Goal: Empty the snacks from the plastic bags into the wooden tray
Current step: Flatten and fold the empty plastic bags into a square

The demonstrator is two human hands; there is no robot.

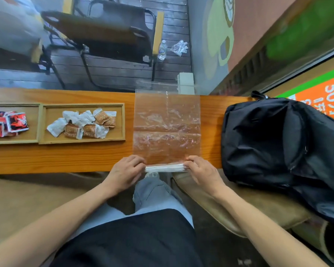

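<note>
An empty clear plastic bag [167,128] lies flat on the wooden table [66,157], its near end rolled into a tight white roll at the table's front edge. My left hand [126,170] pinches the roll's left end and my right hand [201,170] pinches its right end. To the left sits a wooden tray [44,122] holding several brown-and-white snack packets [85,122]. A second tray compartment [34,132] at the far left holds red snack packets [8,122].
A black backpack [278,151] rests on the seat to my right, touching the table's end. Beyond the table stand a folding chair [104,35], a water bottle [162,50] and a crumpled clear bag [179,47] on the dark floor.
</note>
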